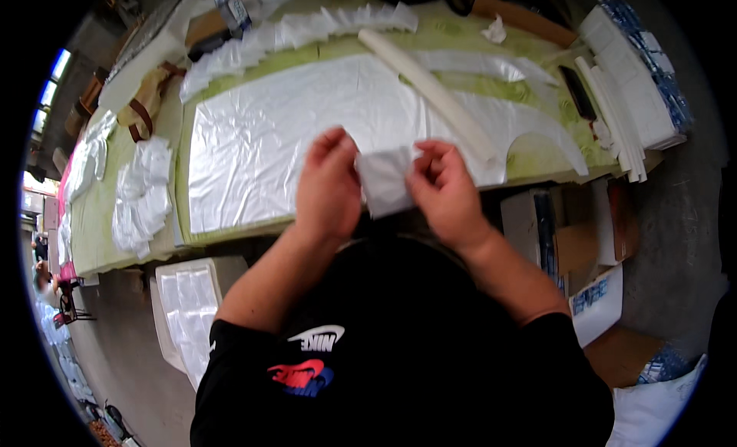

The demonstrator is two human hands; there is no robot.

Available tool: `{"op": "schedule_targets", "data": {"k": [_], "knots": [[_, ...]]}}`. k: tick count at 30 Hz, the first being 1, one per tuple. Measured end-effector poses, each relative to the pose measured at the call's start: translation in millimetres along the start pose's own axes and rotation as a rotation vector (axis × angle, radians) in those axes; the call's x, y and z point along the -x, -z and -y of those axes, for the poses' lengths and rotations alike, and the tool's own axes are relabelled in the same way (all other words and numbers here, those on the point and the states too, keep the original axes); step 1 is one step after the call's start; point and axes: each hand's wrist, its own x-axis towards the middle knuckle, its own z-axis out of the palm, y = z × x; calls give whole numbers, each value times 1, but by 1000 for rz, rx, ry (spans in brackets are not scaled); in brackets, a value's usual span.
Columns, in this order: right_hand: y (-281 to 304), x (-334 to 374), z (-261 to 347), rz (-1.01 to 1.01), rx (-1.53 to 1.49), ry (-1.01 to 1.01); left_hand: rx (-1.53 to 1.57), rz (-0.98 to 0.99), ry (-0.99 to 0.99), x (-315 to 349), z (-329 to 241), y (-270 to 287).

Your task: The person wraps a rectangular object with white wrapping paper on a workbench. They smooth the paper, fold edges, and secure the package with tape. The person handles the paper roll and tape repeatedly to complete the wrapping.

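Observation:
Between my hands, above the table's near edge, is a small square of folded white plastic film [385, 181]. My left hand [330, 186] is closed at its left edge, fingers curled, and my right hand [445, 187] pinches its right edge. Past my hands, a large sheet of shiny white film [261, 140] lies spread and wrinkled on the table. A long pale roll or tube [430, 90] rests diagonally across that sheet. Whether the square has several layers I cannot tell.
Bunched white plastic pieces line the table's far edge [299, 34] and left part [143, 193]. A dark phone [577, 92] lies at the right beside white tubes [614, 120]. Below stand a white bin of folded packets [188, 297] and open cartons [576, 247]. A bottle [232, 9] stands far left.

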Motion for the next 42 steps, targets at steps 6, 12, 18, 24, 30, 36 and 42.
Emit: {"op": "schedule_targets", "data": {"k": [6,12,18,24,30,36,42], "knots": [[21,-44,11,-82,3,99,-320,-175,-97,-12,-27,29],[66,-153,11,-333,-32,34,-1435,294,-768,-12,-40,78],[99,-272,0,-479,67,-129,-1509,430,-782,-11,-37,71],[90,-356,-29,-468,47,-211,-1499,436,-767,-7,-43,76],[114,-401,-90,-475,501,-167,-1513,436,-708,-13,-44,71],[100,-366,-75,-429,742,7,-1603,379,-559,-15,-44,65],[69,-164,-3,154,1008,449,-1793,352,-455,-16,-43,55]]}}
